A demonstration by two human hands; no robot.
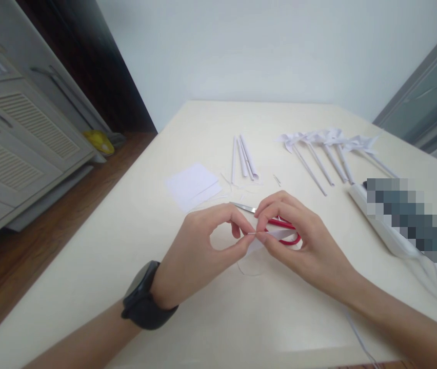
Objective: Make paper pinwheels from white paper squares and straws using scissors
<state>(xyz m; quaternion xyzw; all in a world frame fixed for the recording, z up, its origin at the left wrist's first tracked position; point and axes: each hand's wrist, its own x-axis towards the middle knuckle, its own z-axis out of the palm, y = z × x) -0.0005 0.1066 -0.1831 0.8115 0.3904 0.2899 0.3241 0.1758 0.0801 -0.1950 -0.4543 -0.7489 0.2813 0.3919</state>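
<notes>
Both hands meet above the table, fingertips almost touching. My left hand [206,241], with a dark watch [145,294] on its wrist, pinches one end of a thin white strip [252,233] between thumb and forefinger. The same strip is pinched by my right hand [299,230]; its exact kind is too small to make out. Scissors [244,207] with red handles lie on the table behind and partly under my right hand. A piece of white paper [256,246] shows below the fingers. Near it a thin loop of thread or wire [250,274] curves on the tabletop.
Square paper sheets [193,185] lie left of centre, rolled paper tubes [246,156] behind, with thin scraps between. Several white paper pinwheels [326,137] on sticks rest at the back right. A white elongated device [383,225] with a cord [360,333] lies at right, partly pixelated.
</notes>
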